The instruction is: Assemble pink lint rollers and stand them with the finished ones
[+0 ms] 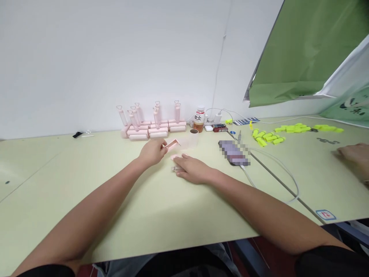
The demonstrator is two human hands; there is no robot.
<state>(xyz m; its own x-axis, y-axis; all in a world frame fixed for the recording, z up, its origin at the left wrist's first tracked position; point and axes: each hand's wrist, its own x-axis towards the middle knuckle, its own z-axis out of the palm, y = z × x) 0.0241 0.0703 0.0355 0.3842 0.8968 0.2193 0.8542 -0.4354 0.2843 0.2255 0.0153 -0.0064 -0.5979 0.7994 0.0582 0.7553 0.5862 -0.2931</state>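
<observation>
My left hand (pixel 152 152) pinches a pale pink, trough-shaped lint roller cover (pixel 172 144) between thumb and fingers, tilted above the table. To its right, my right hand (pixel 193 168) rests low on the table, closed over a lint roller handle (pixel 175 169); its clear end sticks out between thumb and fingers. Some pink plastic (pixel 173 157) shows at the fingertips, and most of the piece is hidden by the hand. Just beyond both hands stands a sticky paper roll (pixel 194 132) with a brown core, a translucent sheet spreading to its left.
Several pink lint rollers (pixel 138 132) stand in rows by the wall. Right of them are a drink bottle (pixel 199 119), a small box (pixel 219 128) and a phone (pixel 234 153) on a white cable. Yellow-green pieces (pixel 268 136) lie farther right, near another person's hand (pixel 356 156).
</observation>
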